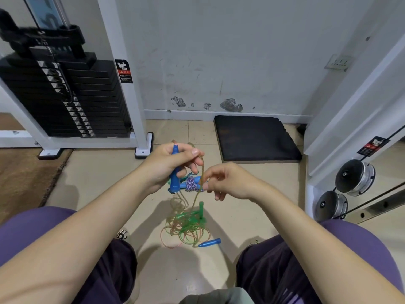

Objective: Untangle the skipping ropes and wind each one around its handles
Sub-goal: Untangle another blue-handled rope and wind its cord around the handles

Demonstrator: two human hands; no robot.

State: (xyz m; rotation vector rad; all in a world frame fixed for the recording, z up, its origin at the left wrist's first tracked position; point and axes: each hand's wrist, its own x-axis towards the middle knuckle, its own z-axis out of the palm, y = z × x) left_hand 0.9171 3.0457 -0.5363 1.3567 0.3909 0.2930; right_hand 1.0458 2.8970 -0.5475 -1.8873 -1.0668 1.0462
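Observation:
My left hand (pixel 168 163) grips an upright blue handle (pixel 175 183) of the orange rope. My right hand (pixel 228 181) pinches that thin orange rope (pixel 202 170) just below my left fingertips. The rope hangs down into a tangled pile of orange and green loops (pixel 186 231) on the floor. A second blue handle (pixel 209 242) lies at the pile's right edge, and green handles (pixel 200 210) stick up from it. Behind my hands lies a rope with blue handles wound in purple-white cord (pixel 190 184).
A black weight stack (pixel 65 95) in a white frame stands at the left. A dark mat (pixel 254 139) lies against the wall ahead. Chrome dumbbells (pixel 355 176) sit on a rack at the right. My knees frame the tiled floor (pixel 105 172).

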